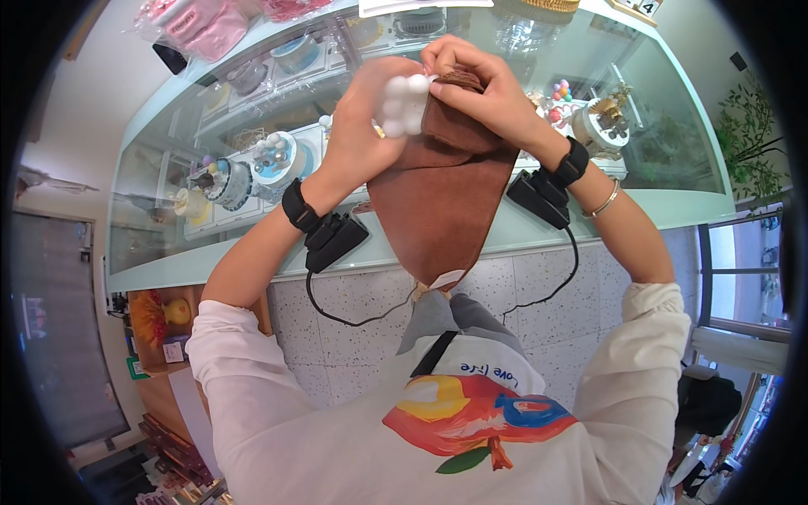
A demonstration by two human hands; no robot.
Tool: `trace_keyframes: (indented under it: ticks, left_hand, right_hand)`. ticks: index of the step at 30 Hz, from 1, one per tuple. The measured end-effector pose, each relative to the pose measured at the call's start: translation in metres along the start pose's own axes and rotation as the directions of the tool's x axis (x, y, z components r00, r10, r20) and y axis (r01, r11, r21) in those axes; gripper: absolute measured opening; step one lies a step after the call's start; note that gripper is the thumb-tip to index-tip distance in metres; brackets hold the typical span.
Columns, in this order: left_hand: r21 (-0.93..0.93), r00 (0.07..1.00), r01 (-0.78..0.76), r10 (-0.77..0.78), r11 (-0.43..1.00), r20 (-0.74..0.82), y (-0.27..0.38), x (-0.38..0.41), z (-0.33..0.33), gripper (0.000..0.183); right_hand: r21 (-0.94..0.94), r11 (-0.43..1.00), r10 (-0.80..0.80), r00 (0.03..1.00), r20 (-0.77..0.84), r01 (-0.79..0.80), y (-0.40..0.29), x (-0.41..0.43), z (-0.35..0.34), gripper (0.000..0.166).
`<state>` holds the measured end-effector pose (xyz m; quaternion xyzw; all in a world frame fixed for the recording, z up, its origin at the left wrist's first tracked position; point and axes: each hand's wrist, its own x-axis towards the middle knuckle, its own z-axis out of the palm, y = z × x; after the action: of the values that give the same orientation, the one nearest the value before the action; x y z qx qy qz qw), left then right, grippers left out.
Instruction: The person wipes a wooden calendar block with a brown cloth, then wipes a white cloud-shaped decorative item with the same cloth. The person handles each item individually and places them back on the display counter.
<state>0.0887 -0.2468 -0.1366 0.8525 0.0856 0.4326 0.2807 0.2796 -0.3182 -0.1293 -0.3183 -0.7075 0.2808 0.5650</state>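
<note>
My left hand (366, 123) holds a white bubble-shaped candle or ornament (404, 104), made of rounded balls in a cube. A brown cloth (442, 208) is bunched in my right hand (483, 88), with its fingers pressing a folded part against the right side of the white piece. The rest of the cloth hangs down towards my body, and a white tag (447, 278) shows near its lower end. Both hands meet above the glass top of a display case (353, 243). My left fingertips are partly hidden behind the white piece.
Decorated cakes stand inside the glass case, such as a blue-and-white cake (284, 161) and a white cake (600, 129). Pink plastic-wrapped packages (202, 25) lie at the far left. A wooden shelf (158, 353) stands lower left. Black wrist devices (338, 240) trail cables.
</note>
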Motion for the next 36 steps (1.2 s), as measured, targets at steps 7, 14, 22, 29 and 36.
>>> trace_keyframes:
  ticks: [7,14,22,29,36]
  left_hand:
    - [-0.029,0.997,0.073,-0.071,0.997,0.041,-0.005,-0.002,-0.001,0.052]
    - [-0.108,0.998,0.065,-0.067,0.992,-0.015,-0.002,-0.002,0.002,0.049]
    - [-0.189,0.988,0.145,-0.152,0.971,-0.023,-0.004,-0.002,-0.001,0.051]
    - [-0.256,0.975,0.199,-0.217,0.946,-0.043,-0.004,-0.003,-0.003,0.053]
    - [-0.423,0.944,0.274,-0.326,0.864,-0.054,-0.01,-0.002,-0.002,0.057]
  right_hand:
    - [0.044,0.999,0.016,1.0,-0.008,-0.015,0.007,0.0,-0.003,0.014]
    - [0.148,0.985,0.088,0.996,0.016,-0.09,0.001,-0.001,-0.01,0.015]
    - [0.075,0.996,0.073,0.967,-0.243,-0.057,0.007,0.004,-0.01,0.008]
    - [0.239,0.953,0.24,0.942,-0.233,-0.184,0.006,0.002,-0.015,0.011]
    - [0.157,0.971,0.197,0.975,-0.098,-0.181,0.008,0.002,-0.015,0.02]
